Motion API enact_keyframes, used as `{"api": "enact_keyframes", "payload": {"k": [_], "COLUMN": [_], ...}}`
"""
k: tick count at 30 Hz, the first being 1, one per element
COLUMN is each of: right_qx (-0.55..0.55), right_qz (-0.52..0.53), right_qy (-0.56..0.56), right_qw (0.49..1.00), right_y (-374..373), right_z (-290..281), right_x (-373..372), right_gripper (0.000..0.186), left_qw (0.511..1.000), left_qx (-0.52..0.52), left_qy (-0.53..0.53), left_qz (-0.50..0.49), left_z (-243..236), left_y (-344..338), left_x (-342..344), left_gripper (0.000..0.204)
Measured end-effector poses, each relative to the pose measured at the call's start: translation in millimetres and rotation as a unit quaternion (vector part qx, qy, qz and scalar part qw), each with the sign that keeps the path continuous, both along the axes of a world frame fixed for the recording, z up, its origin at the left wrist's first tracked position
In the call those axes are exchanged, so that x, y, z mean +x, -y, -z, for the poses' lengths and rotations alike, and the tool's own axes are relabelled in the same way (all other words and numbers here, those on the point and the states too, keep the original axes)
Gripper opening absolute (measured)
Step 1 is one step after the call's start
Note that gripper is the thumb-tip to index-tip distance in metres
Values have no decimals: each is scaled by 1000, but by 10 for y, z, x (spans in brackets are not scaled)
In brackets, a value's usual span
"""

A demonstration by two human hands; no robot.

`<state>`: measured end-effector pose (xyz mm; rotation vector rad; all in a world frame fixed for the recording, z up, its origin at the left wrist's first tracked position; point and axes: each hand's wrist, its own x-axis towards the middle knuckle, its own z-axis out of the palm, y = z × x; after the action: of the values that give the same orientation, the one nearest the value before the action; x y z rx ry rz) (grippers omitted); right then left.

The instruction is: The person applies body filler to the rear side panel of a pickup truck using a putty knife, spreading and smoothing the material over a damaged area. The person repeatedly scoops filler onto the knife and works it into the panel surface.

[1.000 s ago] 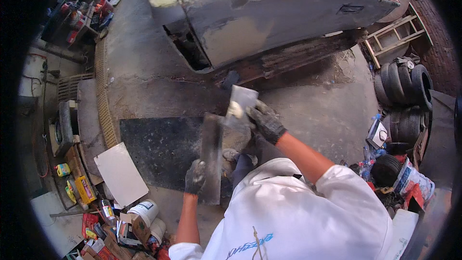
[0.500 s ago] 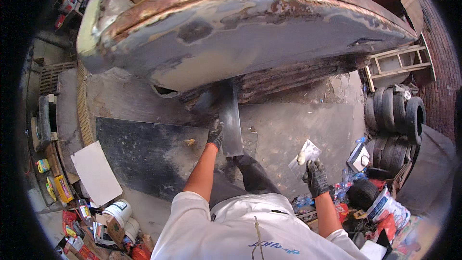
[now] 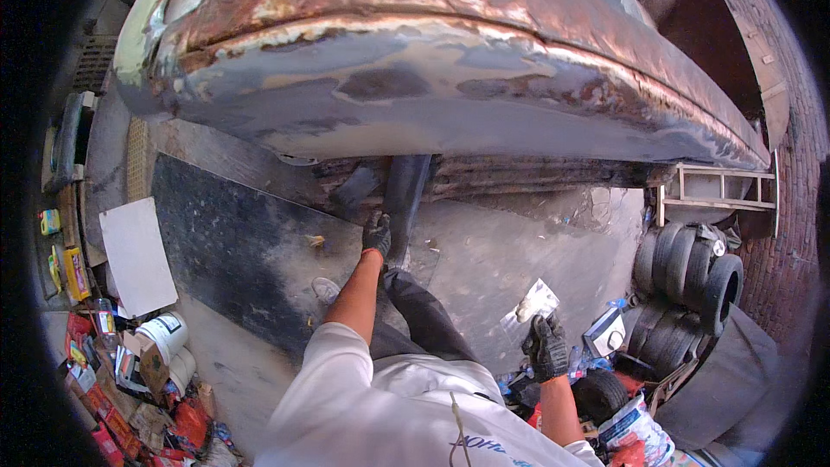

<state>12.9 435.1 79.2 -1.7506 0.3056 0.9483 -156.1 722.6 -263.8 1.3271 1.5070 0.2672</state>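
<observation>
Plate (image 3: 513, 321) forward in right hand (image 3: 546, 348)

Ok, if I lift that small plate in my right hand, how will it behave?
The small plate is probably light, since the right hand holds it near one edge. It seems fairly stiff, extending past the fingers without obvious sag. The pale paste heaped on it might slide if tilted.
</observation>
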Motion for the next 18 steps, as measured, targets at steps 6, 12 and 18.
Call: {"api": "enact_keyframes", "payload": {"k": [6,12,18], "right_qx": [-3,-16,-11], "right_qz": [-49,-98,-117], "right_qy": [9,-7,-1], "right_qw": [999,995,993], "right_y": [-197,-283,-326], "right_z": [-45,-69,-54], "right_x": [67,63,31], "right_gripper": [9,15,20], "left_qw": [997,987,986], "left_qx": [45,105,128], "left_qy": [53,59,40], "left_qz": [44,108,95], "left_z": [228,490,168], "left_y": [1,-113,56], "left_x": [-135,-240,-41], "left_gripper": [39,39,40]}}
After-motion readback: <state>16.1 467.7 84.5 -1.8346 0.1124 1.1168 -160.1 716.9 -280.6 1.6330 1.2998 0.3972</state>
